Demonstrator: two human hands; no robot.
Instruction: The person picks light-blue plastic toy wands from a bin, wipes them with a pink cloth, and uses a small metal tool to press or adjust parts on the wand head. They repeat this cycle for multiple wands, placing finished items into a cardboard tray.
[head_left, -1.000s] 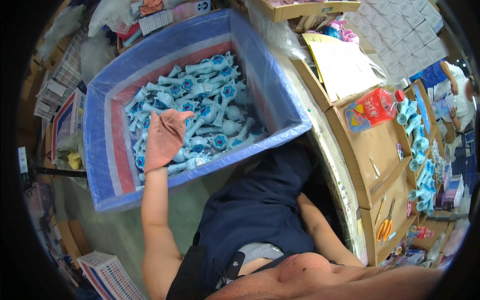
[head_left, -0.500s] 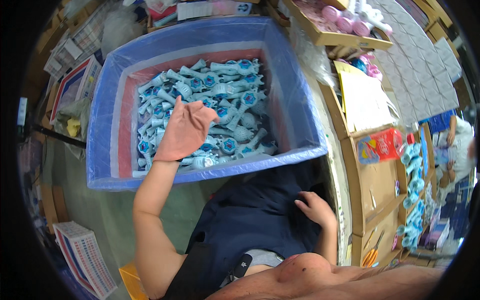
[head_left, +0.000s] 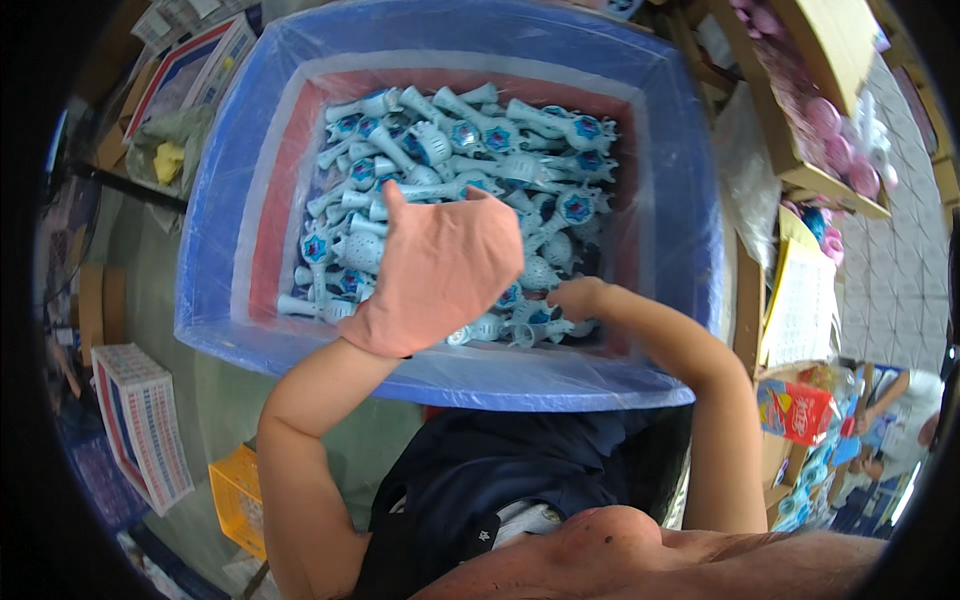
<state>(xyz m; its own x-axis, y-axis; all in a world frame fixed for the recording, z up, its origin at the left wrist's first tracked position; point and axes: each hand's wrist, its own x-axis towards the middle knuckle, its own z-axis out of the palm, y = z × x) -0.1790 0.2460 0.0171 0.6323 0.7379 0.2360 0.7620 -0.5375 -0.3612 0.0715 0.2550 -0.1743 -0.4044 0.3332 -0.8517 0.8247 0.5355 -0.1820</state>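
Note:
A large bin (head_left: 235,355) with blue, white and red bands, lined with clear plastic, holds a heap of light-blue plastic toy wands (head_left: 520,170). Many have flared handles and star-shaped blue-and-red centres. My left hand (head_left: 435,265), in a salmon-pink glove, is over the near middle of the heap. Two of its fingers stick out apart; the others are hidden under the glove's back, and no held thing shows. Bare, my right hand (head_left: 580,298) reaches into the bin's near right part. Its fingers are bunched on a light-blue wand (head_left: 540,318), partly covered by them.
At right stand cardboard boxes (head_left: 800,175) with pink toy parts, a yellow-edged paper sheet (head_left: 800,300) and a red-labelled bottle (head_left: 800,412). Another person (head_left: 905,410) is at far right. Left are a striped carton (head_left: 145,425), a yellow crate (head_left: 238,505) and a dark bar (head_left: 135,185).
My right hand has left my lap and reached into the bin onto the wands. My gloved left hand has shifted right and looks larger. The view has moved closer to the bin.

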